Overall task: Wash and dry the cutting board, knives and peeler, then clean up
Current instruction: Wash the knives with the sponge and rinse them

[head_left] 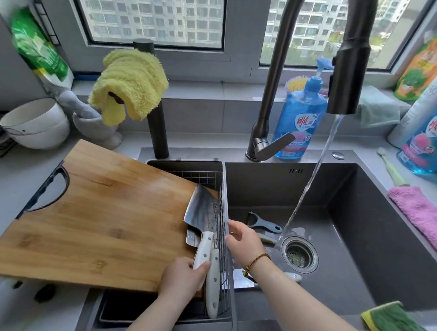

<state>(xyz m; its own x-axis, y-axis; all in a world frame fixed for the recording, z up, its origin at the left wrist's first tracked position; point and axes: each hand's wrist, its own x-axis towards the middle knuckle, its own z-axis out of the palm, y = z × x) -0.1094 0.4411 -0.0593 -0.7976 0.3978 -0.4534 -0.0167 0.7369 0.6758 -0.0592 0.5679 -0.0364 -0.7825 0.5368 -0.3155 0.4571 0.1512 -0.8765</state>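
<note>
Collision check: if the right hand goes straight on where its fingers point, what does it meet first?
The wire rack: the right hand points up-left, and its fingers look to be on the rack's side wall. The cleaver blade lies just behind the wires; depth is unclear.

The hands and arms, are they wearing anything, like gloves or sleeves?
No gloves on the left hand or the right hand, and no sleeves show on either arm. The right wrist wears a bracelet of small golden-brown beads with a darker knotted bit hanging from it. The left wrist has nothing on it.
</note>
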